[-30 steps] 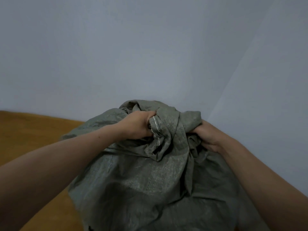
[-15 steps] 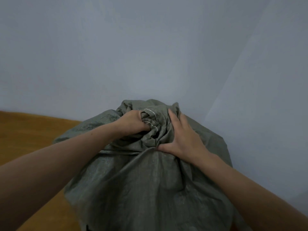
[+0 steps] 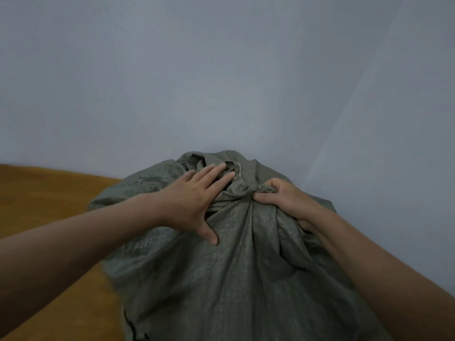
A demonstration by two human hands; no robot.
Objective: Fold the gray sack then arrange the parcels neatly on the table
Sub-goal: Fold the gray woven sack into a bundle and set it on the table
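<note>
Two pale walls point(image 3: 221, 70) meet in a corner behind the work and fill the upper half of the view. Below them the sack point(image 3: 234, 279) takes up the middle and near part of the scene. It stands bulging, with its gathered mouth at the far top, and sits on or against the right end of the brown table point(image 3: 49, 198), though the base is cut off by the bottom edge. It looks rounded and full, so the parcels are probably inside, and none can be seen. That would mean the fold has not begun and the bunched mouth is being worked loose first. The left hand point(image 3: 194, 200) lies flat on the cloth just left of the bunch, with fingers straight and slightly spread and the thumb splayed toward the near side. It seems to be steadying the bulk and pinning the slack. The right hand point(image 3: 288, 203) is at the right of the bunch with its fingers curled tight round a twist of fabric, likely to pull the gather apart. Its fingertips are buried in the folds, so the depth of the grip cannot be told. A short line of pale stitching point(image 3: 238, 172) shows at the top of the bunch, just past the left fingertips. Whether the mouth is knotted, tied or only twisted is hard to make out among the creases, and most of the table is off the left edge.
</note>
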